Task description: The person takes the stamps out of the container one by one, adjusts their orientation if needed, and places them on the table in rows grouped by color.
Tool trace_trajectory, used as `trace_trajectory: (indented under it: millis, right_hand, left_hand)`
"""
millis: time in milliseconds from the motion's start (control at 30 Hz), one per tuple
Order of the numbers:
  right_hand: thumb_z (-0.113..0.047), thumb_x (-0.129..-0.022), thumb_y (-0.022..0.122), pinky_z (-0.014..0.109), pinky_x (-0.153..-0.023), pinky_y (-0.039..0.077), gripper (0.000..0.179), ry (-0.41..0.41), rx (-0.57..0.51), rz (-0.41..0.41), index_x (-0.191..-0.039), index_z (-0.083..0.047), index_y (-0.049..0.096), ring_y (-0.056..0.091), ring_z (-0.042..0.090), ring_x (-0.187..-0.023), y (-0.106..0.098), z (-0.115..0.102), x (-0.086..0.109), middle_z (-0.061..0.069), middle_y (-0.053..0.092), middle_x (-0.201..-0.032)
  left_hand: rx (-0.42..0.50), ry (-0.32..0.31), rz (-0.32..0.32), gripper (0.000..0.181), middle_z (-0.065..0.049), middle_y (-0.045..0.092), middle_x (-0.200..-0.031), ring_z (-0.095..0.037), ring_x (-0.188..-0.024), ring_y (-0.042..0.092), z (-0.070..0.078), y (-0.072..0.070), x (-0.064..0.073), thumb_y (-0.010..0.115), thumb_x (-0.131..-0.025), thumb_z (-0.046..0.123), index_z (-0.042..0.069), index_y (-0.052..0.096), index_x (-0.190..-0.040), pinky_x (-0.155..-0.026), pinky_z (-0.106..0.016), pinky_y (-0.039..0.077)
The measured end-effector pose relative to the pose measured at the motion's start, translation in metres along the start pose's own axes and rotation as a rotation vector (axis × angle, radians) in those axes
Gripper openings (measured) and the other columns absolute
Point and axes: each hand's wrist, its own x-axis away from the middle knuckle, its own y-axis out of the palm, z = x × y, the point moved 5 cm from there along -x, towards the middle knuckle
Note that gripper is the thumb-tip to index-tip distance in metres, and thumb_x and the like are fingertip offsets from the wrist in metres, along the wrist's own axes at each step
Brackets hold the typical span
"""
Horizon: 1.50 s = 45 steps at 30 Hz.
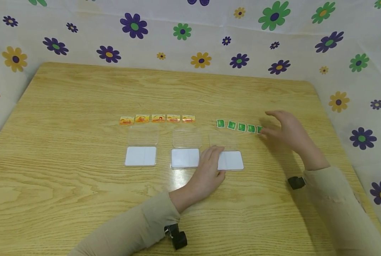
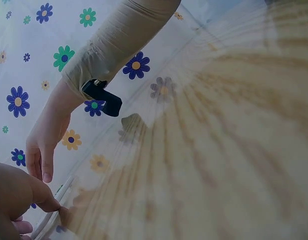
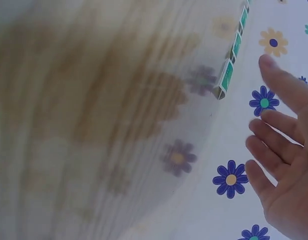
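Note:
At the right end of a row of white flat rectangles, my left hand (image 1: 208, 174) grips a white rectangular card or case (image 1: 231, 160). Its thumb (image 2: 48, 199) is at the near edge and its fingers lie by the far edge, hiding the left end. My right hand (image 1: 288, 131) hovers with spread, loosely bent fingers beside a row of small green squares with pale edges (image 1: 241, 127). Its thumb overlaps the rightmost green square (image 1: 259, 129) in the head view; the right wrist view has nothing between the fingers (image 3: 271, 145).
Two more white rectangles, a middle one (image 1: 185, 158) and a left one (image 1: 140, 156), lie on the wooden table (image 1: 65, 185). Behind the three are clear plastic covers (image 1: 186, 138). Several small yellow-and-red picture pieces (image 1: 158, 118) form a row at the back. Flowered cloth (image 1: 184, 53) hangs behind.

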Motion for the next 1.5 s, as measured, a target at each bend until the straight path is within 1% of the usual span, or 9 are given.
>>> trace_trajectory:
  millis: [200,433,667,867,967,1067,1267,1367,1500]
  right_hand:
    - [-0.037,-0.078,0.078,0.067,-0.106,0.016,0.097,-0.044,0.124,0.055,-0.148,0.003,0.025,0.016,0.048,-0.137,0.002,-0.001,0.007,0.024,0.019,-0.153]
    - [-0.06,-0.078,0.069,0.07,-0.102,-0.011,0.109,0.002,0.282,0.053,-0.154,-0.01,0.008,-0.013,0.036,-0.142,0.004,0.005,0.012,0.009,-0.007,-0.159]
    - [-0.067,-0.07,0.071,0.08,-0.084,-0.019,0.126,0.035,0.329,0.012,-0.153,-0.018,-0.009,-0.032,0.041,-0.132,0.009,0.005,0.013,0.004,-0.029,-0.153]
    - [-0.066,-0.067,0.074,0.08,-0.08,-0.02,0.132,0.022,0.359,-0.005,-0.151,-0.021,-0.018,-0.032,0.047,-0.128,0.012,0.005,0.014,0.007,-0.034,-0.15]
    - [-0.067,-0.066,0.074,0.08,-0.08,-0.02,0.133,0.024,0.367,-0.009,-0.151,-0.02,-0.018,-0.032,0.047,-0.127,0.013,0.006,0.014,0.006,-0.035,-0.15]
    - [-0.071,-0.066,0.071,0.079,-0.079,-0.021,0.133,0.028,0.379,-0.02,-0.151,-0.019,-0.017,-0.033,0.047,-0.127,0.016,0.007,0.014,0.006,-0.035,-0.149]
    - [-0.076,-0.063,0.068,0.08,-0.079,-0.02,0.135,0.025,0.401,-0.029,-0.152,-0.015,-0.014,-0.032,0.047,-0.127,0.019,0.005,0.014,0.006,-0.033,-0.151]
    - [-0.076,-0.063,0.069,0.081,-0.079,-0.019,0.136,0.018,0.402,-0.031,-0.152,-0.014,-0.013,-0.031,0.048,-0.128,0.019,0.003,0.014,0.006,-0.033,-0.151]
    - [-0.075,-0.064,0.069,0.082,-0.078,-0.017,0.135,0.009,0.408,-0.032,-0.152,-0.015,-0.014,-0.03,0.048,-0.128,0.021,0.002,0.014,0.006,-0.033,-0.15]
  left_hand:
    - [0.024,-0.005,0.001,0.063,-0.018,0.036,-0.141,-0.031,-0.14,0.021,0.0,0.0,-0.001,0.065,-0.084,-0.003,-0.003,0.034,-0.139,-0.114,-0.041,0.019]
    - [0.077,-0.001,-0.005,0.067,-0.017,0.03,-0.147,-0.028,-0.143,0.014,-0.001,0.0,0.0,0.065,-0.082,0.0,-0.001,0.032,-0.141,-0.114,-0.043,0.02]
    - [0.11,0.027,-0.002,0.073,-0.013,0.028,-0.15,-0.022,-0.144,0.01,0.0,0.001,0.0,0.069,-0.083,0.009,0.003,0.029,-0.145,-0.114,-0.042,0.02]
    - [0.063,0.097,-0.009,0.084,-0.007,0.023,-0.154,-0.02,-0.144,0.005,0.004,-0.005,-0.003,0.072,-0.084,0.023,0.008,0.021,-0.15,-0.113,-0.047,0.019]
    - [0.001,0.12,-0.02,0.095,-0.004,0.017,-0.157,-0.02,-0.145,0.001,0.004,-0.016,-0.008,0.074,-0.082,0.035,0.011,0.015,-0.153,-0.113,-0.048,0.018]
    - [-0.078,0.113,-0.017,0.102,-0.001,0.012,-0.159,-0.018,-0.145,-0.003,0.002,-0.032,-0.014,0.075,-0.079,0.043,0.012,0.012,-0.154,-0.114,-0.045,0.015]
    - [-0.231,0.114,0.049,0.106,-0.006,0.009,-0.159,-0.022,-0.145,-0.003,-0.01,-0.075,-0.021,0.075,-0.078,0.046,0.008,0.011,-0.153,-0.115,-0.042,0.011]
    - [-0.279,0.093,0.084,0.105,-0.008,0.009,-0.159,-0.024,-0.145,-0.002,-0.021,-0.099,-0.019,0.074,-0.079,0.047,0.007,0.011,-0.153,-0.115,-0.045,0.012]
    - [-0.35,0.026,0.095,0.102,-0.008,0.007,-0.159,-0.023,-0.145,-0.004,-0.041,-0.13,-0.013,0.064,-0.084,0.057,0.009,0.007,-0.154,-0.116,-0.045,0.007]
